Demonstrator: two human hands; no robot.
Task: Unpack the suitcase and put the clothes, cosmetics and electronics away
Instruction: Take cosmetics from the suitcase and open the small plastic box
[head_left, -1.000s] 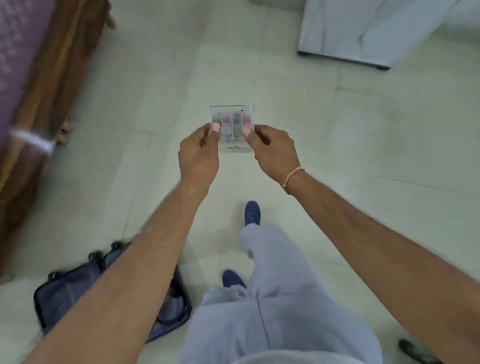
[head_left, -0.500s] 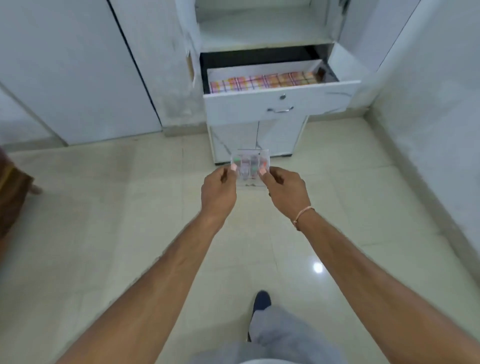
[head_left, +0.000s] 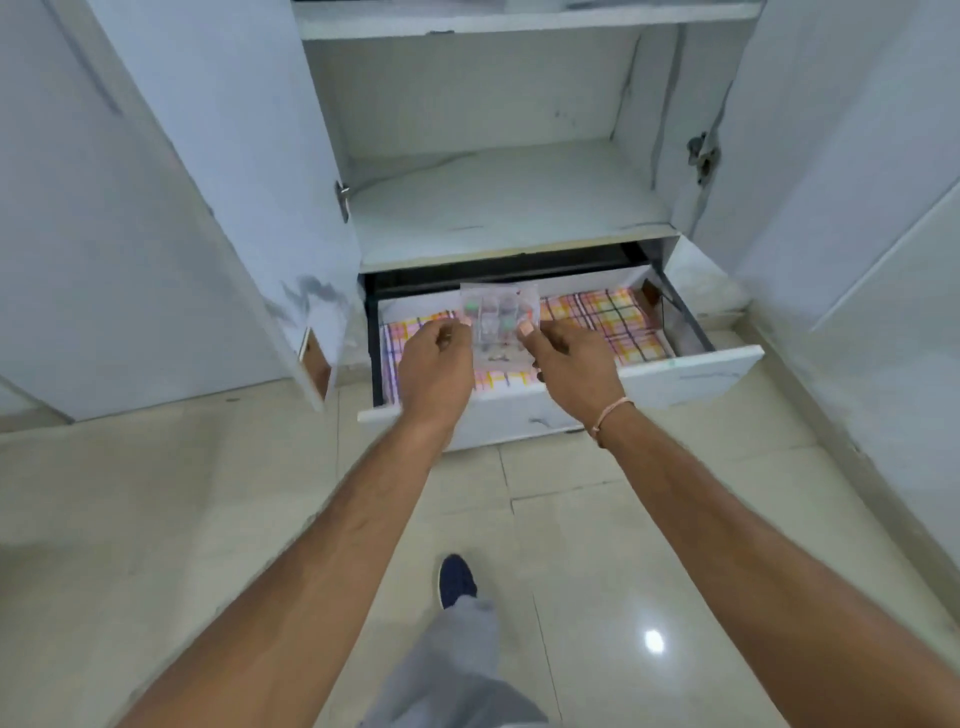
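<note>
Clear plastic, a small flat pack (head_left: 497, 327) with tiny bottles inside, is being held up between both hands over the open drawer (head_left: 691, 366). The left hand (head_left: 435, 370) is pinching the pack's left edge, fingers curled, and the right hand (head_left: 576, 370) is pinching its right edge with the thumb on top; a thin cord bracelet (head_left: 613, 413) is sitting on that wrist. The pack is hanging above the checked cloth (head_left: 602, 317) that is lining the drawer, and whether it is touching the cloth cannot be told. The drawer is standing pulled out from a white cupboard (head_left: 218, 156), just under a bare shelf (head_left: 509, 202). Lower down, a grey trouser leg (head_left: 457, 660) and a dark blue shoe (head_left: 456, 579) are showing on the pale tiled floor (head_left: 156, 519).
</note>
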